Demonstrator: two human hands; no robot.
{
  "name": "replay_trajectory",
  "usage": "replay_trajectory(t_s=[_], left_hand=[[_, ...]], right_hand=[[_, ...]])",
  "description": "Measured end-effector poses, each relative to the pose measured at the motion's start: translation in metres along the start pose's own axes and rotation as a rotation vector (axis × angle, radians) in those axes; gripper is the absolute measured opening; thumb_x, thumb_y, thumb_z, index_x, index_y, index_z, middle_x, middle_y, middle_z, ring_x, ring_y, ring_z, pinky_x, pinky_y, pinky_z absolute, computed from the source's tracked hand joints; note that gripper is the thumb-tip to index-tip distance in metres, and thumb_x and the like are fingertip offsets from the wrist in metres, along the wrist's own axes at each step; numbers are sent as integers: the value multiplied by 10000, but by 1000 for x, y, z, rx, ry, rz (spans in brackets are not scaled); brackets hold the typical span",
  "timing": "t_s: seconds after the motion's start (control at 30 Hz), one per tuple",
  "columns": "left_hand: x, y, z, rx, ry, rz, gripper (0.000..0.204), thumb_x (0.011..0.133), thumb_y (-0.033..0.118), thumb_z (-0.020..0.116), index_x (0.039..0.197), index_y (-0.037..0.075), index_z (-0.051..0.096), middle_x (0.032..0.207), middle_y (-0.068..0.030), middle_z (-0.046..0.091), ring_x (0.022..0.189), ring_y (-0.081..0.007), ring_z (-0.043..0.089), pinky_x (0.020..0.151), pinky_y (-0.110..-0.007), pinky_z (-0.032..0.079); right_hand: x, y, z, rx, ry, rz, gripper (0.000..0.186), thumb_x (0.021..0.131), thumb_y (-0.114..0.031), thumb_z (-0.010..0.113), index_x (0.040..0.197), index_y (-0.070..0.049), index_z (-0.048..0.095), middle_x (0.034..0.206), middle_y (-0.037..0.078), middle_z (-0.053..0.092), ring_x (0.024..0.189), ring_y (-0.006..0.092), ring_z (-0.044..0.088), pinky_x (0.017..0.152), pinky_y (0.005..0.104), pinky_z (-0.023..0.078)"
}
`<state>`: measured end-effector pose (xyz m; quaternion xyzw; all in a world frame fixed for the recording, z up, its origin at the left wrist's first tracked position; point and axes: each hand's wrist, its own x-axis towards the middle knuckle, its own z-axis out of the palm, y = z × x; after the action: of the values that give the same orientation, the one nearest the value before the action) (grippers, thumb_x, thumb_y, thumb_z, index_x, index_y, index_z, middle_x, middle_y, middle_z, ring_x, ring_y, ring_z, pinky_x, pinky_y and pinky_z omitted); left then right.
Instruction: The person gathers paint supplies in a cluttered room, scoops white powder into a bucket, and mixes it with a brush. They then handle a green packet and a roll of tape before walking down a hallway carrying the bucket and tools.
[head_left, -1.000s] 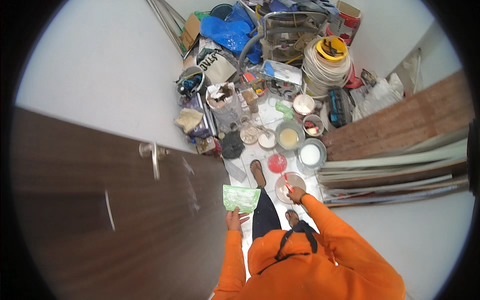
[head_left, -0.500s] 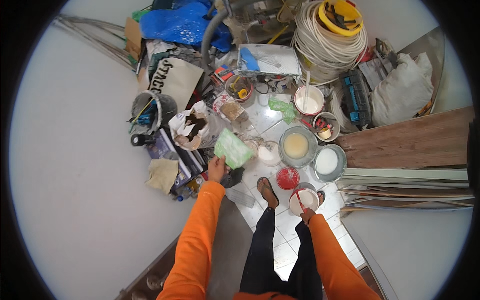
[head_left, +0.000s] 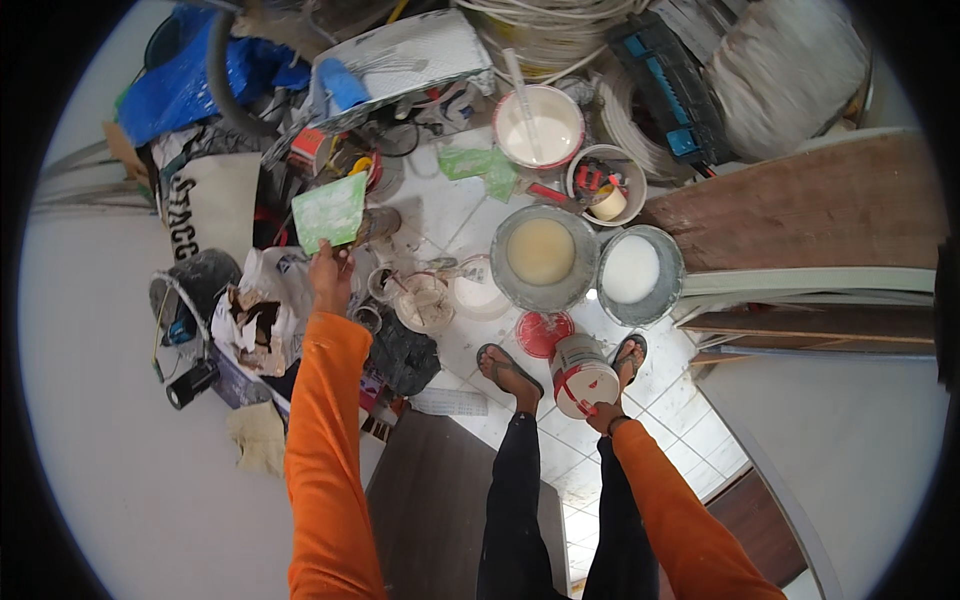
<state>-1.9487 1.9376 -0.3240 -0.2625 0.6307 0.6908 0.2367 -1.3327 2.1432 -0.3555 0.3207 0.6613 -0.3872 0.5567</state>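
My left hand (head_left: pixel 331 276), at the end of an orange sleeve, pinches the lower edge of a flat green sheet (head_left: pixel 328 211) smeared with white. The sheet is held up above the clutter at the left. Down between my feet, my right hand (head_left: pixel 603 416) is closed at the red handle of a pail (head_left: pixel 582 352), which tilts toward me. White material shows in its mouth. A red lid (head_left: pixel 545 333) lies on the tiles just beyond the pail.
Past the lid stand a grey bucket of cream liquid (head_left: pixel 498 262) and another of white material (head_left: pixel 672 283). Farther off are a white pail (head_left: pixel 573 120) and a tool pail (head_left: pixel 632 208). Bags crowd the left; long boards (head_left: pixel 800 205) lie along the right.
My left hand has carried the green sheet left and farther away. The pail by my right hand has tipped toward me. The whole view has shifted closer to the floor.
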Motion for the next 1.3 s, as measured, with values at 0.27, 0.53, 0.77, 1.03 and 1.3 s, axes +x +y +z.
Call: replay_trajectory(t_s=[0.27, 0.53, 0.77, 1.03, 1.3], left_hand=[[45, -9, -8, 137, 245, -42, 311, 1005, 269, 601, 1182, 20, 543, 1015, -74, 612, 831, -206, 650, 768, -379, 579], [10, 4, 22, 187, 335, -19, 587, 963, 337, 628, 1398, -6, 432, 1273, -127, 526, 1066, -292, 607, 850, -396, 564], [3, 8, 35, 379, 284, 140, 556, 947, 305, 645, 1361, -22, 467, 1333, -151, 521, 1078, -278, 606, 860, -369, 537], [-73, -30, 126, 859, -70, 898, 369, 969, 142, 587, 1306, -1, 539, 1185, -151, 646, 1085, -246, 622, 917, -369, 491], [-176, -147, 305, 981, -857, 842, 266, 908, 50, 641, 1173, 34, 651, 1102, -117, 694, 901, -207, 674, 774, -308, 522]], right_hand=[[-12, 17, 10, 117, -38, -28, 405, 863, -294, 564, 1143, -7, 622, 1089, 244, 698, 1069, 417, 661, 948, 476, 514], [-43, 15, 9, 380, 172, 17, 388, 879, -337, 593, 1190, -106, 593, 1064, 252, 696, 1020, 435, 666, 904, 499, 520], [-34, 23, 10, 513, 173, 14, 417, 898, -345, 593, 1243, -120, 531, 1028, 261, 700, 992, 440, 672, 890, 505, 521], [-27, 33, 10, 548, 196, -55, 416, 903, -346, 597, 1246, -126, 511, 1024, 261, 699, 1003, 453, 663, 885, 520, 514], [-27, 29, 10, 581, 151, -94, 379, 911, -319, 582, 1227, -112, 555, 1038, 248, 699, 1012, 447, 663, 893, 520, 512]])
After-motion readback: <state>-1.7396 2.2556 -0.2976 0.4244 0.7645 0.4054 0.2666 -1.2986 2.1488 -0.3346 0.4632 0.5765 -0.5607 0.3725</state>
